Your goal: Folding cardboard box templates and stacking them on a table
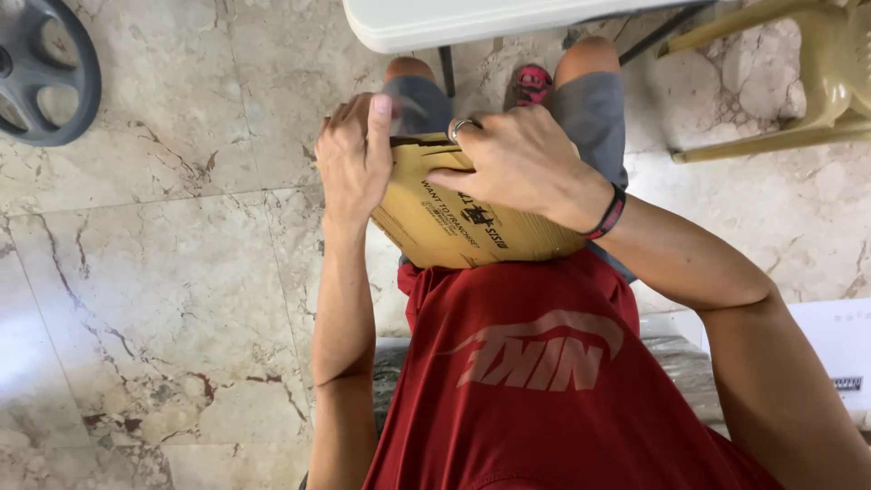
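A brown cardboard box (pixel 454 227) with dark print rests on my lap, against my red shirt. My left hand (pixel 354 154) grips its left side, fingers curled over the top edge. My right hand (pixel 517 159), with a ring and a dark wristband, presses on the box's upper face, fingers hooked over the far edge. Both hands are in contact with the box. My grey shorts and knees show beyond it.
A white table edge (pixel 435 27) is just ahead above my knees. A beige plastic chair (pixel 807 82) stands at the upper right. A dark grey wheel-shaped object (pixel 54 82) lies at the upper left on the marble floor. A white box (pixel 835 345) sits at right.
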